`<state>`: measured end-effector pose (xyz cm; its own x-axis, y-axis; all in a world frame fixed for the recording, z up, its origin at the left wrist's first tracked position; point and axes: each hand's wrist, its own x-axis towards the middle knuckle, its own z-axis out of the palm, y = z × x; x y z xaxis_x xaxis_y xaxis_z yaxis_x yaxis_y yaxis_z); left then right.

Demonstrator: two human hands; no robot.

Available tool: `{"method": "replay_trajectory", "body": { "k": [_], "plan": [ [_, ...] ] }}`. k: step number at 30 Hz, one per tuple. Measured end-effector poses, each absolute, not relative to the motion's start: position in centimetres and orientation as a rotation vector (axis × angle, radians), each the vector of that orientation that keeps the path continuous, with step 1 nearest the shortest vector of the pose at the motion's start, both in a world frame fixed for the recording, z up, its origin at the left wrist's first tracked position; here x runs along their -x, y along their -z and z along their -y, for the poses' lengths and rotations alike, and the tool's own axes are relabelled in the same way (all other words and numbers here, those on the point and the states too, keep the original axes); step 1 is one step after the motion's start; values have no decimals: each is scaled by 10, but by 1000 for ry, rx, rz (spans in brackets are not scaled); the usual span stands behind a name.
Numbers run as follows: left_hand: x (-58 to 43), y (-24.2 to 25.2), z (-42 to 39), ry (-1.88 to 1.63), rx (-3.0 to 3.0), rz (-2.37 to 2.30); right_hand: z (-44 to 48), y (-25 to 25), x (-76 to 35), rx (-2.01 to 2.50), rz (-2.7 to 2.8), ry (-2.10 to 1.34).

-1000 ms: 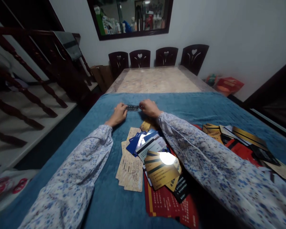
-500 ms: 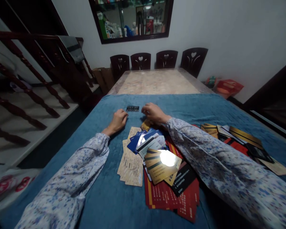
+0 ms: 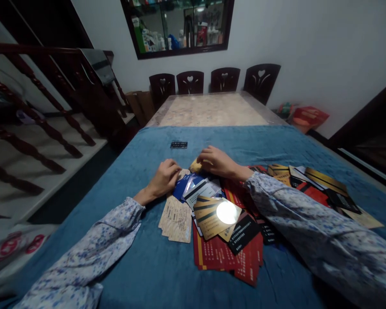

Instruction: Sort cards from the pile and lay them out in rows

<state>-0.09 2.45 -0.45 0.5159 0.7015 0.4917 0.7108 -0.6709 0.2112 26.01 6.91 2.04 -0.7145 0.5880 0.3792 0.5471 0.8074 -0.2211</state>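
Cards lie in an overlapping heap on the blue cloth [image 3: 141,266] that covers the near part of the tabletop [image 3: 218,110]. Left hand [image 3: 165,177], fingers curled, rests beside the blue cards [image 3: 181,188], over the upper end of the beige cards [image 3: 179,221]; whether it grips one cannot be told. Right hand [image 3: 217,161] has bent fingertips at a small gold card [image 3: 194,166] at the heap's far edge; a firm grasp cannot be made out. Gold striped cards [image 3: 209,221] cover part of the red cards [image 3: 214,253]. Across the heap's right side stretches the right sleeve [image 3: 309,214], hiding some cards, with a second pile [image 3: 324,183] beyond it. Farther forward, one black card [image 3: 179,145] lies alone, apart from both hands. Dark chairs [image 3: 224,80] stand past the tabletop's far end.
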Motion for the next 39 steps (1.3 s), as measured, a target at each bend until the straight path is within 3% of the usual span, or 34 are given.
{"method": "replay_trajectory", "body": {
  "k": [21,39],
  "plan": [
    [-11,3,36,764,2937,1120,-23,-11,-286,522,2723,-359],
    [-4,6,21,640,2884,1249,-22,-3,-278,584,2783,-89]
  ]
}}
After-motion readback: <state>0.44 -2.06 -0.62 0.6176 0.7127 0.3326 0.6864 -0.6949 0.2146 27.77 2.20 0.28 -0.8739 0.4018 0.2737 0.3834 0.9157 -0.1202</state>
